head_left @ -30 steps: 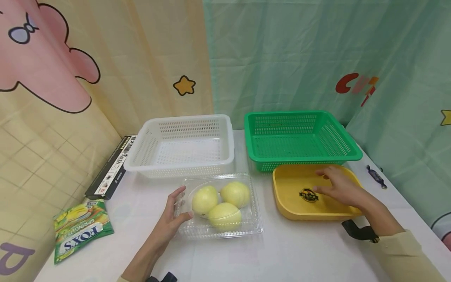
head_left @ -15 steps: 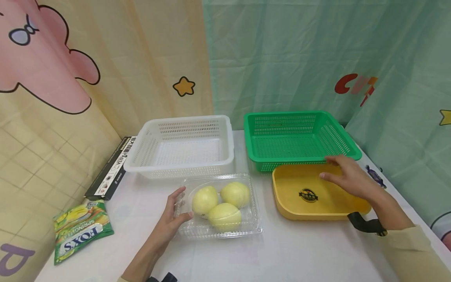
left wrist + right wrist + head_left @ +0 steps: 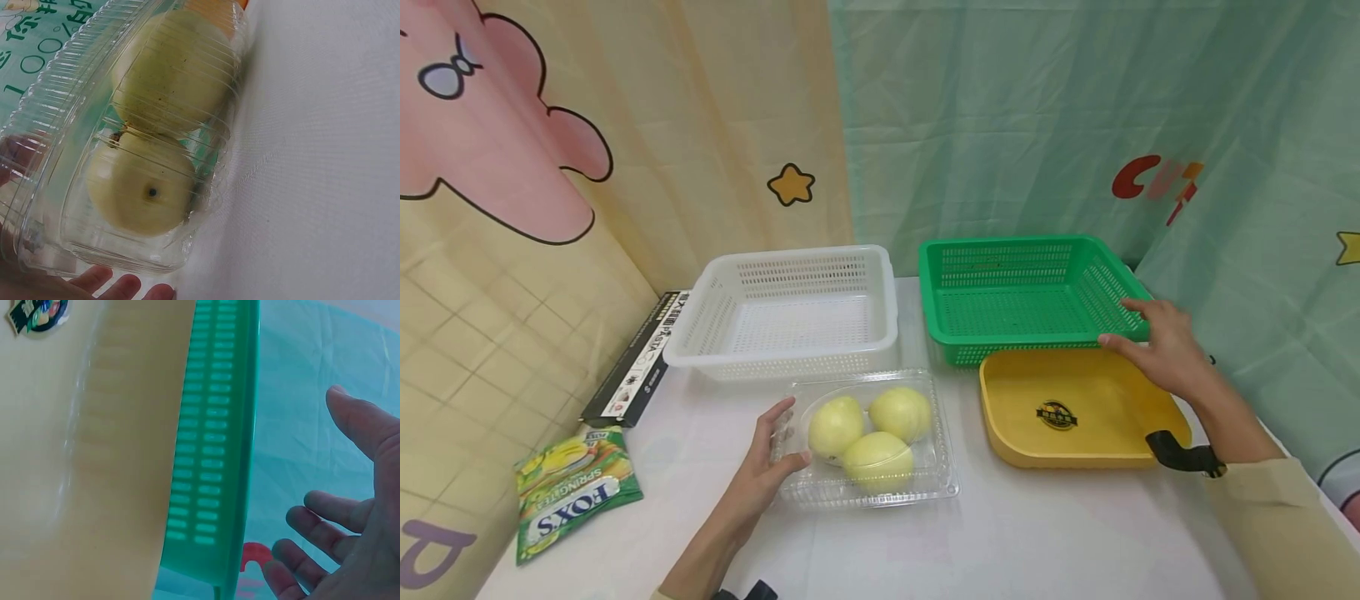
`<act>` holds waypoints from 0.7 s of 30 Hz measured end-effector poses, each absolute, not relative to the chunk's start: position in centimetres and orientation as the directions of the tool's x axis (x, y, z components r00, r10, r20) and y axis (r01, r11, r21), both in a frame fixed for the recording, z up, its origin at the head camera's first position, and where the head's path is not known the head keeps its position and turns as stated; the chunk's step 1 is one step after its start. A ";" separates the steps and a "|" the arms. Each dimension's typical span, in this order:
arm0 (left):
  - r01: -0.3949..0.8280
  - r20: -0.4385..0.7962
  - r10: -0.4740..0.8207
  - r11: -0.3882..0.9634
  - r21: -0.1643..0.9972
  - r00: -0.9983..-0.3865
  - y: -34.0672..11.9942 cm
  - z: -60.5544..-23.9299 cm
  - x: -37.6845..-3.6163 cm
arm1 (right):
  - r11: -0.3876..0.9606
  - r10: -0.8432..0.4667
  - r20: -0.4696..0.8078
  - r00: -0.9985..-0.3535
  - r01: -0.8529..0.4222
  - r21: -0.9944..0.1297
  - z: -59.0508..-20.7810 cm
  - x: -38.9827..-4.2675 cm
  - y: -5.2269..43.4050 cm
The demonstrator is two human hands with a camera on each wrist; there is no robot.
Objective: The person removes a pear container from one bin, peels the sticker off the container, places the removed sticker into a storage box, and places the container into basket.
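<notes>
A clear plastic clamshell box [image 3: 936,475] with several pale yellow-green round fruits [image 3: 880,461] stands near the table's middle. My left hand [image 3: 760,475] holds the box's left end in the head view, thumb over the lid's edge. In the left wrist view its fingertips [image 3: 122,287] show by the box's end. Over the front right corner of the green basket [image 3: 958,340] hovers my right hand [image 3: 1168,350], fingers spread and holding nothing. The right wrist view shows it beside the basket's rim [image 3: 253,425]. A yellow tray [image 3: 1105,417] lies just below that hand.
To the left of the green basket stands a white basket [image 3: 805,358]. A black pasta box [image 3: 636,358] and a green FOX'S candy bag [image 3: 576,492] lie at the left. The wrapped candy at the right is almost hidden behind my right arm. Curtains bound the table.
My right hand has moved from over the yellow tray, back and to the right, to the green basket's corner. The tray shifted slightly right earlier. My left hand and the clamshell box stayed put.
</notes>
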State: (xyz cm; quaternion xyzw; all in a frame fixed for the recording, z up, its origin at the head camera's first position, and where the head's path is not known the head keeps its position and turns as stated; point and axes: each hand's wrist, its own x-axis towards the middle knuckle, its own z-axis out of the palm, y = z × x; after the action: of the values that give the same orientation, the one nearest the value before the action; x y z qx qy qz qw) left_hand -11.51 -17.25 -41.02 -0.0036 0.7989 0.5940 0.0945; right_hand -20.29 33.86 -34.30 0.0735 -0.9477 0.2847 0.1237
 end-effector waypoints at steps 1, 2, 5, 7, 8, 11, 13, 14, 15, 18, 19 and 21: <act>-0.116 -0.154 0.108 0.295 0.948 -0.982 -17.3 -41.0 -11.5 | 0.829 -0.067 0.294 -0.954 -0.217 -0.516 -34.4 -20.5 34.1; -0.115 -0.154 0.110 0.296 0.948 -0.982 -17.3 -41.1 -11.5 | 0.830 -0.065 0.314 -0.947 -0.226 -0.510 -34.5 -20.7 34.3; -0.111 -0.150 0.114 0.292 0.950 -0.982 -17.3 -41.1 -11.5 | 0.840 -0.055 0.354 -0.934 -0.234 -0.489 -34.7 -21.3 34.9; -0.109 -0.148 0.115 0.290 0.951 -0.982 -17.3 -41.1 -11.5 | 0.846 -0.041 0.345 -0.938 -0.216 -0.488 -34.9 -21.6 35.3; -0.109 -0.147 0.115 0.288 0.951 -0.982 -17.3 -41.1 -11.5 | 0.845 -0.035 0.334 -0.942 -0.207 -0.494 -34.9 -21.7 35.4; -0.106 -0.144 0.114 0.286 0.952 -0.983 -17.3 -41.2 -11.5 | 0.842 -0.025 0.284 -0.958 -0.173 -0.511 -35.1 -22.0 36.1; -0.106 -0.143 0.114 0.283 0.953 -0.983 -17.3 -41.2 -11.5 | 0.839 -0.021 0.254 -0.967 -0.155 -0.521 -35.1 -22.2 36.4; -0.105 -0.143 0.115 0.284 0.953 -0.983 -17.2 -41.2 -11.5 | 0.839 -0.022 0.242 -0.970 -0.150 -0.524 -35.1 -22.2 36.6; -0.104 -0.142 0.115 0.285 0.953 -0.983 -17.2 -41.1 -11.5 | 0.838 -0.022 0.232 -0.973 -0.144 -0.526 -35.1 -22.3 36.7; -0.104 -0.143 0.116 0.289 0.952 -0.983 -17.3 -41.1 -11.5 | 0.836 -0.020 0.195 -0.981 -0.123 -0.534 -35.1 -22.5 37.1; -0.105 -0.144 0.115 0.289 0.951 -0.983 -17.3 -41.1 -11.5 | 0.835 -0.020 0.180 -0.983 -0.115 -0.538 -35.1 -22.5 37.2; -0.103 -0.142 0.116 0.289 0.952 -0.983 -17.3 -41.1 -11.5 | 0.834 -0.019 0.149 -0.989 -0.097 -0.542 -35.2 -22.7 37.6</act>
State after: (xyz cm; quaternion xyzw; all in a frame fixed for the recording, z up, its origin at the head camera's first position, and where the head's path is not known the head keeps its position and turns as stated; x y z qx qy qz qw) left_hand -11.54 -17.30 -41.10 0.0041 0.7974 0.5964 0.0922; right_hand -22.67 37.55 -35.20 0.0304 -0.9552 0.2861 0.0689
